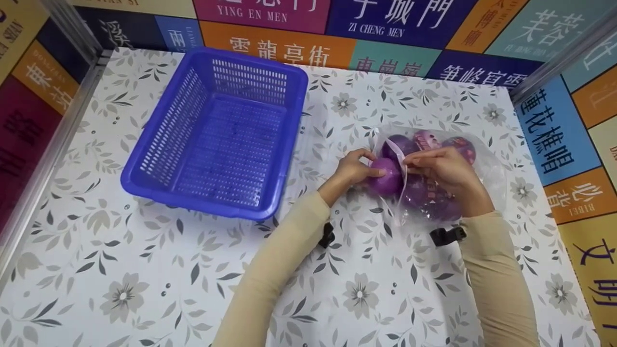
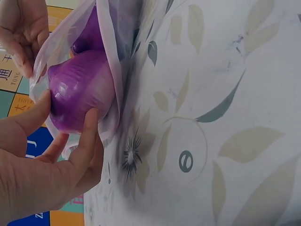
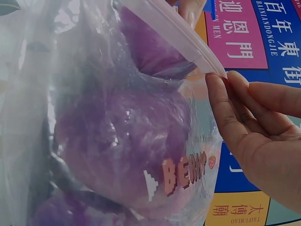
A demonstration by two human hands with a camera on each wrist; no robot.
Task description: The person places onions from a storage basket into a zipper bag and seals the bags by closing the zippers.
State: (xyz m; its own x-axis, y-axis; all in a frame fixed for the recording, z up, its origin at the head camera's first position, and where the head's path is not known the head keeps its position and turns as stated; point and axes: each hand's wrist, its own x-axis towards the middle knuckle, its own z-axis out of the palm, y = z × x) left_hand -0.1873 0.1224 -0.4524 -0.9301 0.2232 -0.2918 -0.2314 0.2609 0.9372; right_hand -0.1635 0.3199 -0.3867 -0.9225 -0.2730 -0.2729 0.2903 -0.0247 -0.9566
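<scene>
My left hand (image 1: 355, 168) grips a purple, glossy red onion (image 1: 385, 176) at the mouth of a clear zip bag (image 1: 489, 176). In the left wrist view the onion (image 2: 82, 92) shows fine lines and a pointed end, with the thumb and fingers around its near side and the bag's pale rim close about it. My right hand (image 1: 446, 173) pinches the bag's rim; in the right wrist view its fingertips (image 3: 217, 84) hold the edge. Several more purple onions (image 3: 127, 136) lie inside, behind plastic printed with lettering.
A blue plastic basket (image 1: 289, 144) with slotted walls stands left of the bag, and nothing lies in it. The table (image 1: 188, 289) has a white floral cover. Colourful panels with lettering (image 1: 289, 50) wall off the back and sides. Black wrist straps (image 1: 447, 236) show near both sleeves.
</scene>
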